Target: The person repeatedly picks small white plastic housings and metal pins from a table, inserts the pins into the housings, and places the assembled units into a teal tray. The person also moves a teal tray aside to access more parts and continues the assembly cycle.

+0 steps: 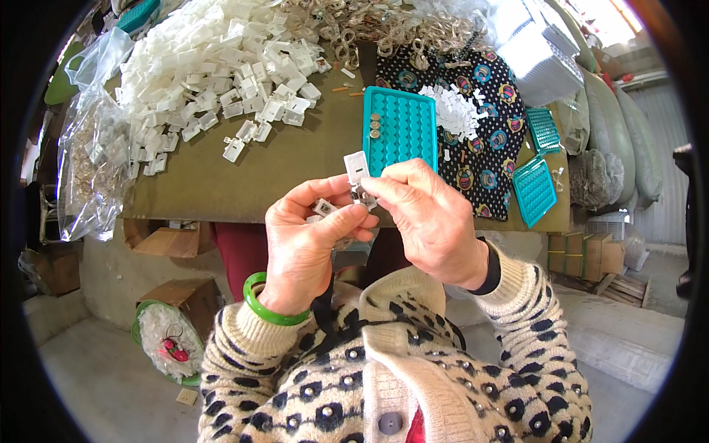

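Note:
In front of my chest, at the table's near edge, both hands meet around a small white plastic case (356,167) with a narrow slot. My left hand (299,236), with a green bangle on its wrist, is closed on the case from below. Another small white case (323,207) sits between its fingers. My right hand (436,214) pinches at the lower part of the slotted case, where small shiny metal parts show; its fingertips partly cover them. Just beyond the hands lies a teal dimpled tray (402,140) with several round metal discs (375,126) at its left side.
White plastic cases (214,66) are heaped at the back left, beside a clear bag (96,155). Coiled wires (399,22) lie at the back. Small white pieces (454,111) rest on a patterned cloth (484,159). Further teal trays (534,190) stand at the right edge.

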{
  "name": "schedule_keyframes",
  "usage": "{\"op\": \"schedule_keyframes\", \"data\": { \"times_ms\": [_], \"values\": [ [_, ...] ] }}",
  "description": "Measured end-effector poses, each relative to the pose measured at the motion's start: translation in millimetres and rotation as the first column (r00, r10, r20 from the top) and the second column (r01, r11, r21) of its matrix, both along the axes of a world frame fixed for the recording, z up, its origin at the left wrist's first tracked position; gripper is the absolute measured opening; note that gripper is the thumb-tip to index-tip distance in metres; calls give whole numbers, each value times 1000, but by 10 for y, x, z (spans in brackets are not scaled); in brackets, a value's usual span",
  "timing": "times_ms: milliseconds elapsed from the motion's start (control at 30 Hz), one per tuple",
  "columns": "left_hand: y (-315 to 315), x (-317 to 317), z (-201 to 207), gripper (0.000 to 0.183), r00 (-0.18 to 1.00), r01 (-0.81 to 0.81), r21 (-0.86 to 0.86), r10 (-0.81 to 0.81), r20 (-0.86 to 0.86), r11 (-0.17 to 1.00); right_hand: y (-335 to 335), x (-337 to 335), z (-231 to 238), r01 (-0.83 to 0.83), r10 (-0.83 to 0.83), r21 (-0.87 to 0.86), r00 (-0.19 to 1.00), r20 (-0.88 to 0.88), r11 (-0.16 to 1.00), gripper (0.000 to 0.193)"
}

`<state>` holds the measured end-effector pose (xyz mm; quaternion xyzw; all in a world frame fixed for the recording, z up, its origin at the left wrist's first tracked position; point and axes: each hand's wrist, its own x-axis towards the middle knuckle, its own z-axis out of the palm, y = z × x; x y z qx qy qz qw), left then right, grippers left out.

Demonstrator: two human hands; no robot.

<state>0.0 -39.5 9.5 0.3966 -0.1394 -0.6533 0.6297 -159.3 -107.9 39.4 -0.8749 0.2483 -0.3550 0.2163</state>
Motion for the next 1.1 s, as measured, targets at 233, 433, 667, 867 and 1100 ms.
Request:
{"op": "schedule_keyframes", "data": {
  "times_ms": [233, 433, 667, 867, 1100],
  "values": [
    [34, -32, 61, 28, 1000, 7, -25, -7, -2, 1000, -37, 19, -40, 11, -11, -7, 999, 42, 1000, 20],
    [36, -20, 62, 25, 1000, 6, -37, -5, 25, 999, -34, 0, 12, -103, 100, 76, 994, 38, 992, 16],
    [1, 49, 35, 13, 993, 62, 1, -62, -99, 998, -626, 79, -204, 168, -180, -177, 982, -58, 970, 10],
    [-49, 121, -46, 15, 979, 40, -66, -53, -195, 997, -863, 137, -455, 146, -228, -317, 943, -241, 937, 14],
    [-105, 161, -95, 23, 979, 65, -110, -84, -184, 992, -921, 56, -328, 106, -140, -133, 950, -280, 985, 8]
  ]
}}
